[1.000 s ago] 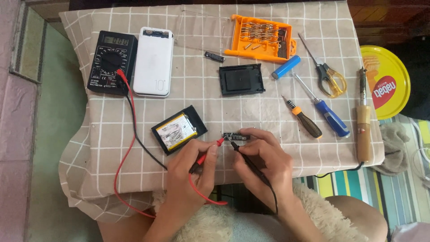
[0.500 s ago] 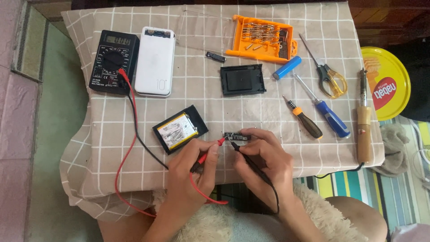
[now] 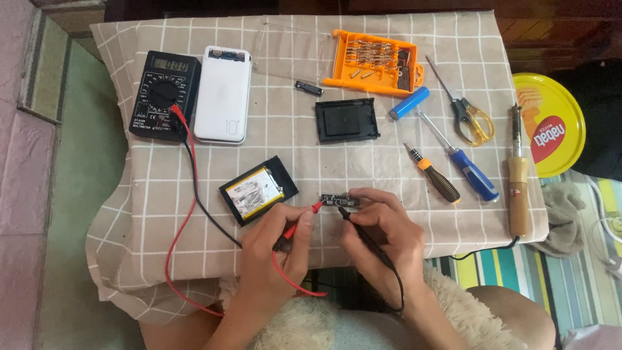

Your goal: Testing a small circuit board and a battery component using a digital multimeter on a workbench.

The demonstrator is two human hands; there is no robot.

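Red probe (image 3: 299,220) gripped in left hand (image 3: 277,243), black probe (image 3: 363,236) in right hand (image 3: 382,236), both touching the small circuit board (image 3: 339,200) just right of the opened battery case (image 3: 258,190); light, fragile, probably best held by its edges.

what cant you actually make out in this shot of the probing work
- Head view: where the red probe and black probe tips meet the small circuit board; too small.
- Multimeter display reading: too small and blurred.
- Right hand covers the board's near edge.
- Yellow round tray: its far side fades into dark shadow.
- Soldering iron cord drops behind the table edge.
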